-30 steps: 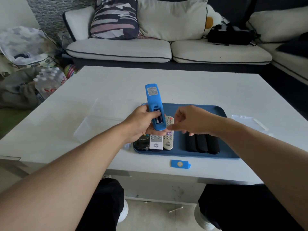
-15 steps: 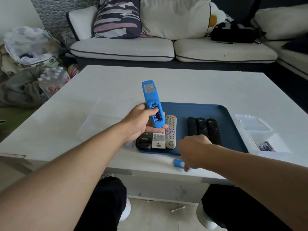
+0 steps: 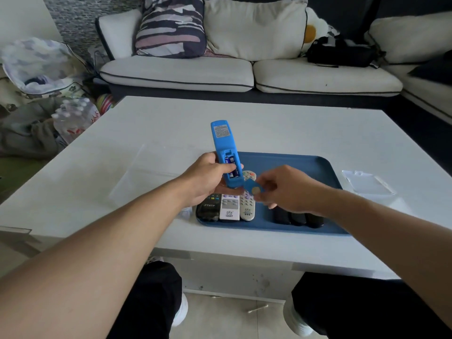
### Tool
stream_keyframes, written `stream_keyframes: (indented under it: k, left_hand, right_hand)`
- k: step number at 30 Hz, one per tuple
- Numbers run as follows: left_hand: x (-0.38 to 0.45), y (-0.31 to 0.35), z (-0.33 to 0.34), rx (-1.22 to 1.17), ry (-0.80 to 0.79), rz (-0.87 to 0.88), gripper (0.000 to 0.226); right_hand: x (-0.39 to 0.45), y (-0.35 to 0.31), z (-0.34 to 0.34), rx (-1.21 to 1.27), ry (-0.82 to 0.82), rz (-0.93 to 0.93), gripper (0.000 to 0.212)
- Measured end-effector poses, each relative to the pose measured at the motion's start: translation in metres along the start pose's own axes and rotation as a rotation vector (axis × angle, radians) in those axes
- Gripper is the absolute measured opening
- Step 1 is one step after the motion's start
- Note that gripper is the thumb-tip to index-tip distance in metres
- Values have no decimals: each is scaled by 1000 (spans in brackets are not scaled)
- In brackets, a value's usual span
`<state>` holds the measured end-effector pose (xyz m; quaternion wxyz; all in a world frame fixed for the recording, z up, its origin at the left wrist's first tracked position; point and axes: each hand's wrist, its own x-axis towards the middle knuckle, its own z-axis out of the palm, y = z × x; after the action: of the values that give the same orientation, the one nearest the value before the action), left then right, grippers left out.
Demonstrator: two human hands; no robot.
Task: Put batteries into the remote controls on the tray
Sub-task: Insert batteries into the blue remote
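Observation:
My left hand (image 3: 208, 178) grips a blue remote (image 3: 223, 148) back side up over the blue tray (image 3: 293, 165). Its battery bay is uncovered and two batteries (image 3: 231, 166) lie inside. My right hand (image 3: 285, 189) pinches the small blue battery cover (image 3: 253, 188) just right of the remote's lower end. On the tray lie a black remote (image 3: 210, 210), a white remote (image 3: 230, 207) and a beige remote (image 3: 248, 201) at the left, and black remotes (image 3: 297, 218) partly hidden under my right wrist.
The tray sits on a white coffee table (image 3: 244, 128). Clear plastic packaging (image 3: 367, 183) lies right of the tray. A sofa with cushions (image 3: 176, 72) stands beyond the table. Bags and a pack of bottles (image 3: 73, 118) sit on the floor at the left.
My right hand went down to the table's front edge, picked up the blue battery cover and carried it up beside the remote. My left hand kept holding the remote.

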<state>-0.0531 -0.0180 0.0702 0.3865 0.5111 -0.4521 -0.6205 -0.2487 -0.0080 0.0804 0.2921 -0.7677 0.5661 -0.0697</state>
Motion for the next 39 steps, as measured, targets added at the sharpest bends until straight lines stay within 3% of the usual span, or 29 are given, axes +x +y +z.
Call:
stream_keyframes:
  k: [5,12,18,22,28,32,37,39]
  left_hand:
    - [1,-1,0,-5,-4,0,16]
    - [-2,-2,0,-60,-16,-20,29]
    - [-3,-3,-2,-94,-21,-61,44]
    - [-4,-3,-2,-82,-38,-73,47]
    - [-6,-1,-3,-84,-4,-76,47]
    - [-6,-1,-5,-87,15,-69,44]
    - [-7,-1,-5,-77,5,-74,47]
    - [-8,0,-4,-70,-9,-73,48]
  right_hand:
    - [4,0,-13,264,108,-8,11]
    - [6,-13,-16,431,164,-70,34]
    - [10,-22,-18,601,225,-140,38]
    - [16,-23,-16,562,232,-153,18]
    - [16,-21,-21,604,93,-150,25]
    - [15,-18,-22,445,138,-120,22]
    - [16,-17,-21,505,173,-115,15]
    - [17,-18,-20,481,163,-148,21]
